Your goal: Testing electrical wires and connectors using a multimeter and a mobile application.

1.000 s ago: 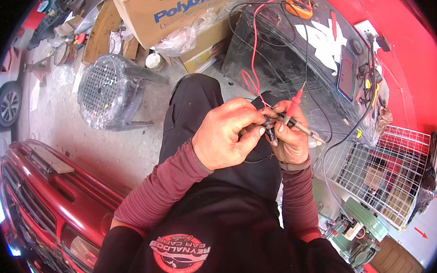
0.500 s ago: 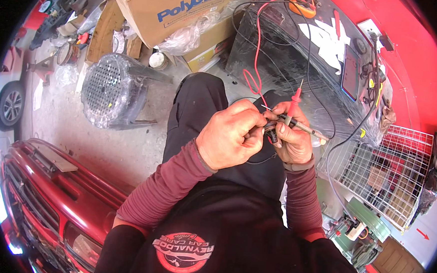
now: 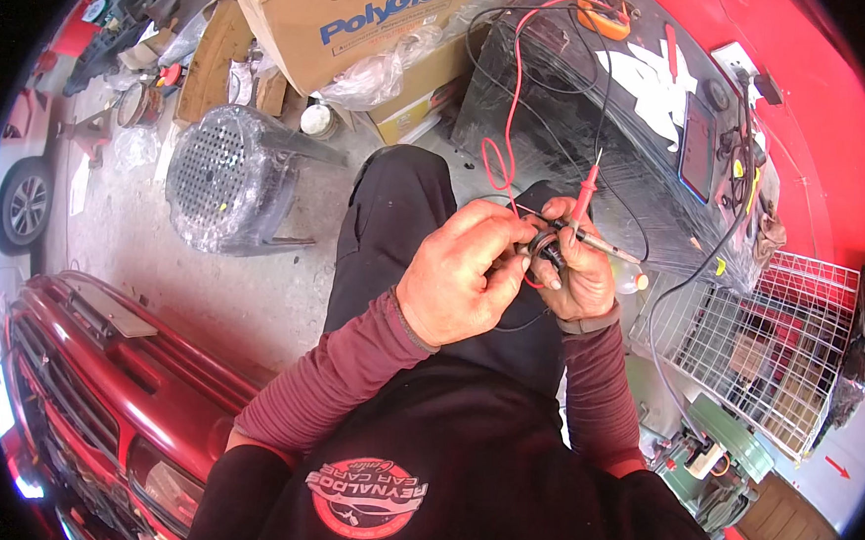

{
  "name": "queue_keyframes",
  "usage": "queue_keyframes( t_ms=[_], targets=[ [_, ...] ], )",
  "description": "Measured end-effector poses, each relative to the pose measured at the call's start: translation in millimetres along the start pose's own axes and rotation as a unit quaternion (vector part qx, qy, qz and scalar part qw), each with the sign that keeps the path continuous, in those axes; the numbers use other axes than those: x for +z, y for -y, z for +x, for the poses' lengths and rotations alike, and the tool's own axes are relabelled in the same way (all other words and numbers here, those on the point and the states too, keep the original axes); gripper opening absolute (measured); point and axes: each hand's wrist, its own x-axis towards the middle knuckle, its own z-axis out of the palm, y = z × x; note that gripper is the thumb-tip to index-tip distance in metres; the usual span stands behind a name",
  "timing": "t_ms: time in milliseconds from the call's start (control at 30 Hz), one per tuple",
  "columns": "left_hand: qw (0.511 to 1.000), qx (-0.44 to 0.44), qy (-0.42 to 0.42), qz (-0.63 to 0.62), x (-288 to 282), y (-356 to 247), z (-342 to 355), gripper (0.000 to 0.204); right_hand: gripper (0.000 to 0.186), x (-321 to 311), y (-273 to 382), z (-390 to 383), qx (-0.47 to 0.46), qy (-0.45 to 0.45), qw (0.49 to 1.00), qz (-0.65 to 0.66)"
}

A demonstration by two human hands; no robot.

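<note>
My right hand (image 3: 582,279) is closed around a red test probe (image 3: 585,195), its metal tip pointing up, and a dark-and-grey pen-shaped probe (image 3: 607,245) lying crosswise. A small black part with a rounded end (image 3: 547,245) sits at the same fingertips; its exact kind is unclear. My left hand (image 3: 460,277) is closed in a pinch right against this part, and what its fingertips hold is hidden. From the orange multimeter (image 3: 603,21) on the bench, a red lead (image 3: 512,126) and a black lead run down to my hands, above my knees.
A plastic-wrapped dark bench (image 3: 532,108) stands ahead, bearing white paper and a phone-like device (image 3: 698,153). Cardboard boxes (image 3: 343,27) and a wrapped stool (image 3: 225,173) are ahead-left. A red bumper (image 3: 140,351) lies left; a wire basket (image 3: 745,339) and green machine (image 3: 724,436) stand right.
The black part has turned, showing more of its rounded end. The red probe's angle has shifted slightly, and my left fingers have moved a little lower beside the part.
</note>
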Motion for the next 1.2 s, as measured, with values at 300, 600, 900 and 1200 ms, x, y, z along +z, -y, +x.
queue_keyframes(
  t_ms=[300, 600, 900, 1200],
  targets=[
    [0.975, -0.137, 0.039, -0.170, -3.5, 13.1, 6.0, 0.013, 0.025, -0.6, 0.1, -1.0, 0.014, 0.002, 1.000, -0.008],
    [0.996, -0.062, 0.036, 0.052, -8.2, 17.5, 5.2, 0.012, 0.027, 17.5, -3.5, -3.7, -0.035, -0.123, 0.973, -0.192],
    [0.981, 0.002, 0.066, 0.183, -10.3, 19.7, 2.9, 0.011, 0.027, 32.6, 6.2, -1.1, 0.014, -0.146, 0.946, -0.291],
    [0.982, -0.009, 0.046, 0.184, -7.7, 30.7, -2.4, 0.013, 0.029, 38.3, 1.9, -5.5, 0.012, -0.154, 0.941, -0.301]
  ],
)
